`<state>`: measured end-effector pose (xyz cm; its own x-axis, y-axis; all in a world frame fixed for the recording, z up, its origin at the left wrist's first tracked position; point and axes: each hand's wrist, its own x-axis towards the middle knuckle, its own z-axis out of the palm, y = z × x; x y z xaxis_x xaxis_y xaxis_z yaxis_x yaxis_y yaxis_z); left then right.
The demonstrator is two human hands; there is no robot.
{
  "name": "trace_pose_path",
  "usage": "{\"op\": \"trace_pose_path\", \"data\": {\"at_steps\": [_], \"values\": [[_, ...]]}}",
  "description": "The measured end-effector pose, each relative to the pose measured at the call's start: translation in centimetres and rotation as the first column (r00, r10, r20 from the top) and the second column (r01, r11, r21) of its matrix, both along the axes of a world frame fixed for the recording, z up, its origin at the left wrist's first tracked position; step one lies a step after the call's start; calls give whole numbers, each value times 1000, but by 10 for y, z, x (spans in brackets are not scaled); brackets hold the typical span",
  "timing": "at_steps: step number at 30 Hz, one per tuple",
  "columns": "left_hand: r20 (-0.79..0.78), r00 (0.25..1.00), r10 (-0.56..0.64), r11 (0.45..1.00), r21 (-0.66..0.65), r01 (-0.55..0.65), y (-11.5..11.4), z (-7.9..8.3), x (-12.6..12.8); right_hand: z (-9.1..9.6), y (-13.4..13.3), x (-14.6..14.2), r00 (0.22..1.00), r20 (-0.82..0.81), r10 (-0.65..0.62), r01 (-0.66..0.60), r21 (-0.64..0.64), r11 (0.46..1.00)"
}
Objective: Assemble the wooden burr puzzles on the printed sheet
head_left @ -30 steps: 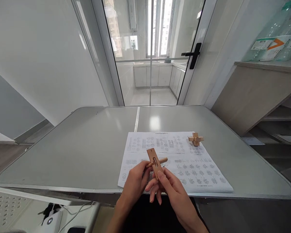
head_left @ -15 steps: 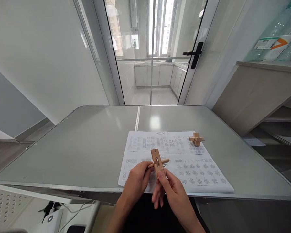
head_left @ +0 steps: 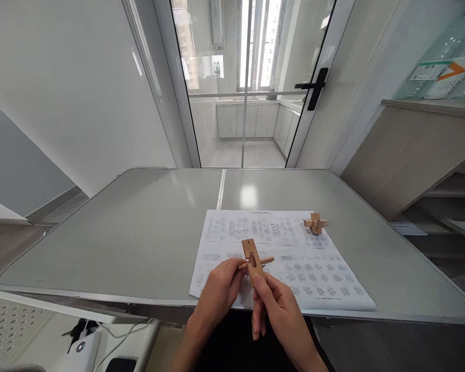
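Observation:
A flat wooden piece with a long slot (head_left: 249, 249) is held over the printed sheet near the table's front edge. My right hand (head_left: 281, 305) pinches its lower end, thumb on the upper face and some fingers hanging below. A thin wooden stick (head_left: 268, 260) lies crosswise behind the slotted piece, poking out on both sides. My left hand (head_left: 220, 287) pinches the stick's left end between thumb and forefinger. Whether the stick touches the slotted piece or passes through something behind it is hidden.
The sheet (head_left: 310, 263) bears many small diagrams. A wooden interlocking cross puzzle (head_left: 315, 223) sits at its right edge on the grey table (head_left: 101, 237). Lower left is a white cart (head_left: 27, 330) with a cable and a black phone (head_left: 121, 365). Bottles (head_left: 437, 77) stand on a shelf at right.
The slotted piece and stick have shifted very slightly in the hands. The lower fingers of my right hand have moved a little right and downward. The whole view has drifted slightly.

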<state>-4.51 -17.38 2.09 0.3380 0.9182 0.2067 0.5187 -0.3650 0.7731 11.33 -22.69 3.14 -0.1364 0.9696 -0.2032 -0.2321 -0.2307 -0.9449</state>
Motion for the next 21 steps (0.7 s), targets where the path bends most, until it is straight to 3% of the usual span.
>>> {"op": "trace_pose_path", "data": {"at_steps": [10,21], "values": [[-2,1000,-9,1000,-7,9,-1,1,0,-8,0,0,1000,-13,-24,24,-4,1000],[31,999,-19,997,-69,21,1,-2,-2,-22,5,-2,997,-29,76,-78,-93,993]]}}
